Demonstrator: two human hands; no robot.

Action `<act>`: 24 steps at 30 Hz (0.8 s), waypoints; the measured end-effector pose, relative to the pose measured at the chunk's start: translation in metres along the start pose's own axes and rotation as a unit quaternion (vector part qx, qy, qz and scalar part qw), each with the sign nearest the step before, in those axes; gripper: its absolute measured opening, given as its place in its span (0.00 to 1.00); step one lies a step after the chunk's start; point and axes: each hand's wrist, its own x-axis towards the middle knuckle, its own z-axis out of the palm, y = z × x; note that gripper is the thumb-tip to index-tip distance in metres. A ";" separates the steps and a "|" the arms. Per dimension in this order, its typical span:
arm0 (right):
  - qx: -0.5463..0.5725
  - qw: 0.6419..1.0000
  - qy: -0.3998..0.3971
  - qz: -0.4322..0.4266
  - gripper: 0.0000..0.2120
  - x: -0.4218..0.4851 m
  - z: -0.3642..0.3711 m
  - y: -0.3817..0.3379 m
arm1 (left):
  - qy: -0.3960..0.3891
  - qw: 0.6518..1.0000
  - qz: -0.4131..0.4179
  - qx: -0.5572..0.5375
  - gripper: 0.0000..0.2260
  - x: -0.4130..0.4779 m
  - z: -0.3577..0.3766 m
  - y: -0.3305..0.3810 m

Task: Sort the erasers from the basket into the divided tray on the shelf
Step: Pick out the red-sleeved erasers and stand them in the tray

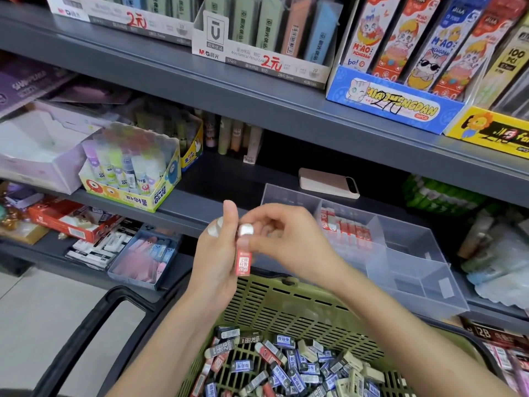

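A red-sleeved eraser (243, 262) stands upright in the air above the green basket (286, 308). My left hand (217, 253) grips its side with curled fingers, and my right hand (289, 239) pinches its white top end. The basket holds several loose erasers (289, 365) in blue, black and red sleeves. To the right, on the shelf edge, sits the clear divided tray (415, 270). A row of red-sleeved erasers (346, 227) stands in its back middle compartment; the other compartments that I can see hold nothing.
A pink phone (329, 183) lies on the shelf behind the tray. A glue-stick box (131, 170) stands at the left. Lower left, boxes of erasers (114, 247) fill a shelf. The basket's black handle (94, 319) hangs over the floor.
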 end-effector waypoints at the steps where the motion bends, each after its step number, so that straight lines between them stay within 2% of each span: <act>1: 0.058 0.998 0.012 0.021 0.08 0.002 -0.006 0.002 | 0.008 1.000 -0.006 0.005 0.25 0.000 0.000 0.001; 3: 0.141 0.987 0.052 0.057 0.06 0.008 -0.027 0.009 | 0.012 0.999 -0.022 -0.022 0.24 0.001 0.000 0.003; 5: 0.167 0.973 0.135 0.080 0.05 0.017 -0.053 0.020 | 0.014 0.997 -0.043 -0.064 0.22 0.003 -0.002 0.004; 7: 0.108 0.967 0.205 0.102 0.06 0.028 -0.075 0.035 | 0.017 0.996 -0.049 -0.073 0.22 0.005 -0.004 0.003; 8: 0.047 0.969 0.214 0.115 0.06 0.033 -0.080 0.043 | 0.016 0.996 -0.048 -0.074 0.22 0.006 -0.004 0.003; 10: -0.092 0.969 0.179 0.141 0.05 0.043 -0.082 0.058 | 0.015 0.996 -0.051 -0.076 0.22 0.007 -0.005 0.004; 12: -0.186 0.961 0.130 0.157 0.06 0.051 -0.078 0.068 | 0.016 0.996 -0.054 -0.075 0.22 0.007 -0.004 0.005; 19: -0.284 0.946 0.021 0.156 0.09 0.063 -0.063 0.082 | 0.014 0.995 -0.056 -0.077 0.23 0.006 -0.005 0.006; 21: -0.360 0.923 -0.002 0.136 0.10 0.064 -0.064 0.082 | 0.012 0.995 -0.059 -0.075 0.22 0.007 -0.005 0.005; 24: -0.495 0.864 -0.039 0.083 0.12 0.065 -0.060 0.082 | 0.010 0.994 -0.068 -0.086 0.22 0.007 -0.005 0.005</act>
